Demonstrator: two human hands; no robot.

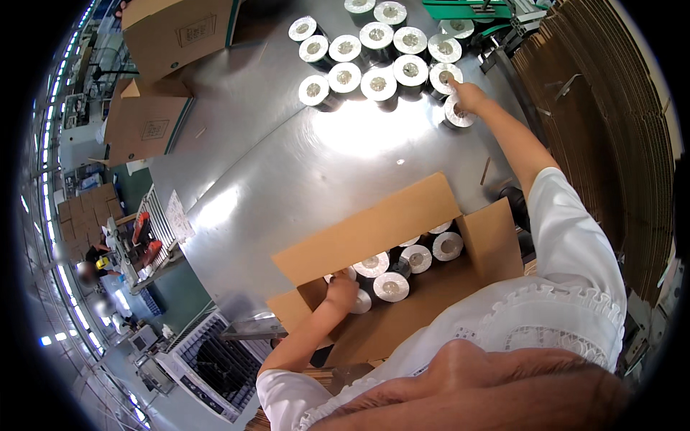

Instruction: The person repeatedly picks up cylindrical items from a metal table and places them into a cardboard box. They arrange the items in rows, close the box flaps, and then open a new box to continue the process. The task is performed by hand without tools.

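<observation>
Packing cans: R hand [466,95] fingers clasp can [456,113]; L hand [342,293] grip unclear in carton [402,215]. Next: carry over.

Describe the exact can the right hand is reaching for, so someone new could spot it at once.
Start at the shiny metal table and find the cluster of silver-topped cans at its far end. The one meant sits at the cluster's right edge, under the right hand. Unlike its upright neighbours, it stands slightly apart and looks tilted.
</observation>
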